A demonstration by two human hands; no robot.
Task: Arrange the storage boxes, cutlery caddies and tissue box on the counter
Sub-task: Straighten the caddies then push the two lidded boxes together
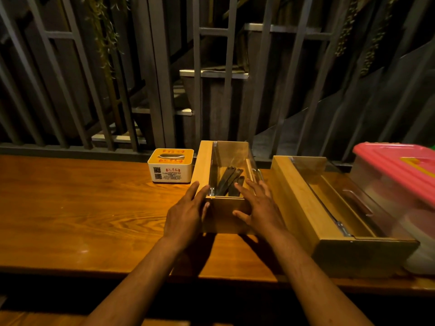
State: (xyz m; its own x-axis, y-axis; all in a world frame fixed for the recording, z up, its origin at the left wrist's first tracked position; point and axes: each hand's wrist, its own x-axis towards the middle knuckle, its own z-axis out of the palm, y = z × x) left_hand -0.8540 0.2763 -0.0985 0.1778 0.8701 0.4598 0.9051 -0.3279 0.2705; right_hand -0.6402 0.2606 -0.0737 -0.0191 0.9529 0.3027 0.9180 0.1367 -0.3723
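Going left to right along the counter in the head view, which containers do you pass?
Tissue box → smaller cutlery caddy → larger wooden caddy → clear storage box with a pink lid.

On the counter (70,208), the tissue box (170,165) sits at the back, just left of a caddy (223,184) with cutlery (229,182) in it. A second caddy (329,208) lies to the right, with a storage box (400,184) beside it at far right. A railing (141,78) stands behind.
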